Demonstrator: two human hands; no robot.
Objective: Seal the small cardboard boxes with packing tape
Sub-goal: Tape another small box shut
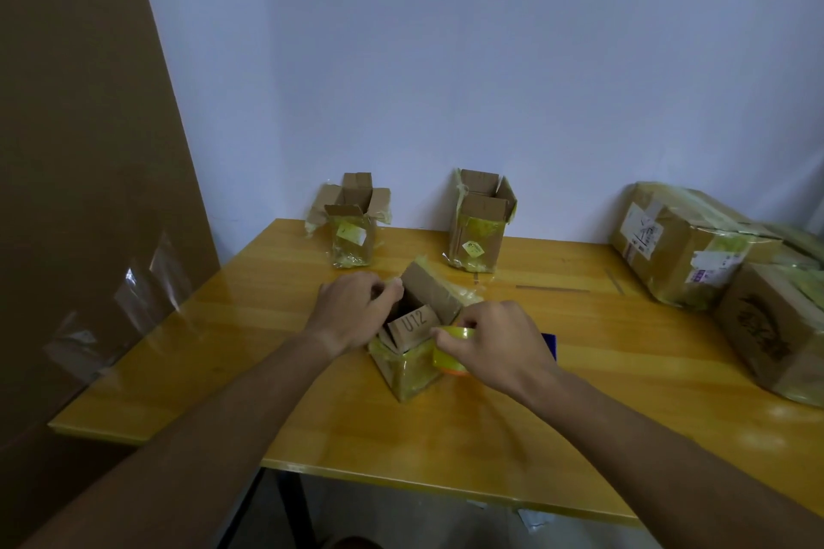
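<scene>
A small cardboard box (408, 363) wrapped in yellowish tape stands at the middle of the table, its top flaps open; one flap reads "U12". My left hand (352, 314) grips the box's left flap at the rim. My right hand (495, 345) holds a roll of yellowish packing tape (448, 354) against the box's right side. Two more small boxes stand at the back with flaps open, one on the left (352, 227) and one nearer the middle (479, 223).
Larger taped cartons (682, 245) (771, 325) crowd the right side of the yellow wooden table (267, 352). A blue object (549, 343) lies partly hidden behind my right hand. A big cardboard sheet (89, 147) with clear tape strips leans at the left.
</scene>
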